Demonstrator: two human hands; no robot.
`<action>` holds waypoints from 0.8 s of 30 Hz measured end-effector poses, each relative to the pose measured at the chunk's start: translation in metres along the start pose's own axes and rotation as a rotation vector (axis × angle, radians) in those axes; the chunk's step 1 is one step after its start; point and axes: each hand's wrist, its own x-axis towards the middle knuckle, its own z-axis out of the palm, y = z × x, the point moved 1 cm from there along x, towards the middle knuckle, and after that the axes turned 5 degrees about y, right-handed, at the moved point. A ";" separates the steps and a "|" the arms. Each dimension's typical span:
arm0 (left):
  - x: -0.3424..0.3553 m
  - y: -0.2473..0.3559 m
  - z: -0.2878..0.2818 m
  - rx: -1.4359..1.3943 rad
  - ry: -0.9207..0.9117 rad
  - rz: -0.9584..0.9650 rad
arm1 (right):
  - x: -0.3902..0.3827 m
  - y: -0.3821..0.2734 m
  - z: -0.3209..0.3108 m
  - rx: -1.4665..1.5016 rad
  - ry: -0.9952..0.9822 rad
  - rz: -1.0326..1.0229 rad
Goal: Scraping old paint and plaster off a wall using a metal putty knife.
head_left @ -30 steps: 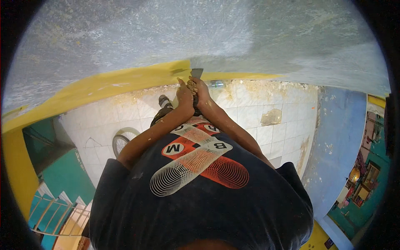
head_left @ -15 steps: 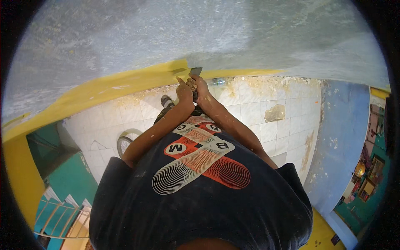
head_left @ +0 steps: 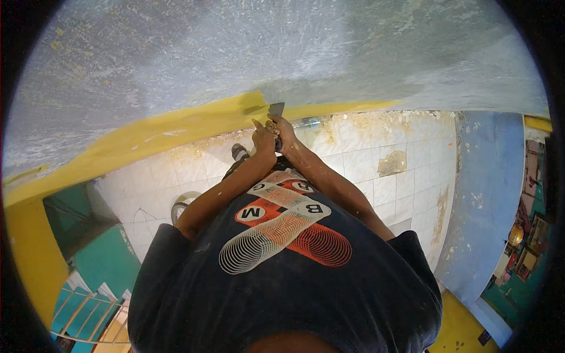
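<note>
A scraper with a flat grey blade point(head_left: 276, 109) is held out in front of me, its blade against the wall by the edge of the yellow paint point(head_left: 206, 115). My right hand point(head_left: 285, 134) is closed around its dark handle. My left hand point(head_left: 263, 139) presses in beside it, closed at the handle with one finger pointing up toward the wall. The fingers overlap and hide most of the handle. Above the yellow band, the wall surface point(head_left: 294, 47) is grey and patchy, with small yellow specks at left.
Below the wall lies a white tiled floor point(head_left: 359, 156) with yellowish debris along its edge and a brown patch point(head_left: 392, 163). A clear bottle point(head_left: 309, 122) lies by the wall's foot. A wheel point(head_left: 178, 210) shows left of my arm. A blue wall point(head_left: 488, 194) stands right; a railing point(head_left: 88, 315) is lower left.
The view has shifted a little, so the hands and scraper appear slightly lower in the picture. The blade looks more upright. Both hands keep their hold.
</note>
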 end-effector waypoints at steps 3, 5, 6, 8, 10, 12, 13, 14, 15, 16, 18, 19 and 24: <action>-0.004 0.001 0.001 -0.018 -0.058 0.023 | 0.001 0.000 -0.001 -0.204 -0.034 0.007; -0.006 0.002 0.000 0.005 -0.058 0.020 | 0.004 0.002 -0.003 -0.170 -0.002 0.010; -0.007 0.004 0.000 0.025 -0.039 0.025 | 0.007 0.004 -0.004 -0.140 0.109 0.021; -0.009 0.007 -0.002 0.065 0.043 0.030 | 0.009 0.007 -0.005 -0.093 -0.024 0.052; -0.013 0.009 -0.002 0.070 0.015 0.075 | 0.011 0.008 -0.004 -0.057 -0.150 0.103; -0.018 0.010 -0.003 0.053 -0.015 0.113 | 0.010 0.008 -0.006 -0.095 0.011 0.035; -0.020 0.009 -0.003 0.080 0.020 0.111 | 0.008 0.007 -0.007 -0.099 0.030 0.028; -0.020 0.011 -0.003 0.110 0.017 0.106 | 0.006 0.007 -0.005 -0.119 -0.052 0.042; -0.020 0.011 -0.004 0.108 0.054 0.108 | 0.003 0.007 -0.004 -0.139 -0.046 0.048; -0.019 0.012 -0.005 0.068 0.014 0.059 | 0.000 0.008 -0.001 -0.139 -0.127 0.063; -0.015 0.013 -0.006 0.022 -0.023 0.020 | -0.002 0.008 0.004 -0.134 -0.031 -0.034; -0.013 0.014 -0.008 0.062 0.002 0.064 | -0.002 0.010 0.007 -0.139 -0.053 -0.017; -0.004 0.007 -0.015 0.152 -0.003 0.057 | 0.004 0.015 0.007 -0.054 0.034 -0.021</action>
